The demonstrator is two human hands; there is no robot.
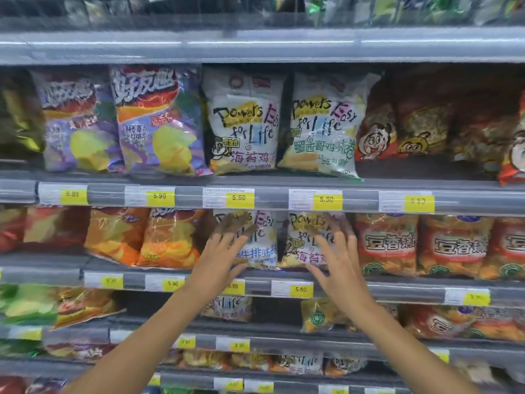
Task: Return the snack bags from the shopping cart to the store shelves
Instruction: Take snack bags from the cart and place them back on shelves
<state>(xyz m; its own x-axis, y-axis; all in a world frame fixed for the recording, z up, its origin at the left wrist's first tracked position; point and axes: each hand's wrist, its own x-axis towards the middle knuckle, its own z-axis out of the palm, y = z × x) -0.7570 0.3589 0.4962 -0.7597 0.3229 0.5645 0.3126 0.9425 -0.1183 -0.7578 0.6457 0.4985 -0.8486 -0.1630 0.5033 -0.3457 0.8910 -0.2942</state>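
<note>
Pressing two white "Powers Easy for Life" bags [264, 240], both hands [218, 260] spread

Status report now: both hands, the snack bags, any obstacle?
Left hand open, on left white bag. Right hand open, on right white bag. Both bags upright on shelf. No obstacle seen.

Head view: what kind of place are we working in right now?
Most likely a supermarket snack aisle. Tiered grey shelves hold rows of chip bags, yellow price tags line the shelf edges, and both hands, left hand and right hand, reach toward white bags on a shelf.
</note>
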